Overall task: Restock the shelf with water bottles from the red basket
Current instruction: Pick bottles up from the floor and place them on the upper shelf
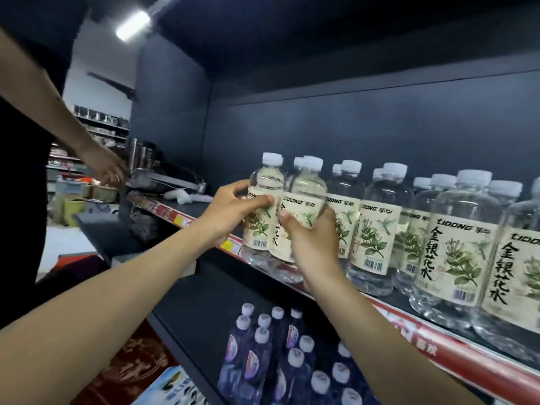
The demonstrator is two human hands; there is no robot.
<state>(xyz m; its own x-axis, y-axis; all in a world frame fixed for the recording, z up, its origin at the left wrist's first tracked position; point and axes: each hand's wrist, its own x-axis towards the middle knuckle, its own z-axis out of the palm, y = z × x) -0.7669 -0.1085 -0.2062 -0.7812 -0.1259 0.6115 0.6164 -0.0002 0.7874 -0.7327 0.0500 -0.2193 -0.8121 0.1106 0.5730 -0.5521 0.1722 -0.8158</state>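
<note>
Left hand (230,210): arm stretched forward from the lower left, thumb and fingers curled round the label of a clear plastic water bottle (267,182) with white cap and cream floral label. Right hand (312,241): comes up from below, thumb on the front, fingers wrapped round a 2nd clear bottle (308,188) of the same kind. The 2 bottles are upright, side by side and touching. They sit at the left end of the bottle row, with bases at the front edge of the dark shelf board (172,201). Cannot tell if they rest on it or hang just off it.

The board has a red price strip (455,355) along its front edge and a dark back panel (350,127) behind. At far left is a shop aisle with more racks, blurred, and a bright ceiling light (133,24).

A row of matching clear bottles (377,229) stands upright to the right of the held pair, at least 2 deep, running to the right edge of the view. A small white object (187,197) lies on the board left of the hands. On the lower shelf (198,302), dark blue bottles with white caps (263,361) are packed close. The right forearm crosses in front of the red strip. A 2nd person in a dark top stands at far left, with the other person's hand (106,171) near the shelf's left end; its grip is unclear.
</note>
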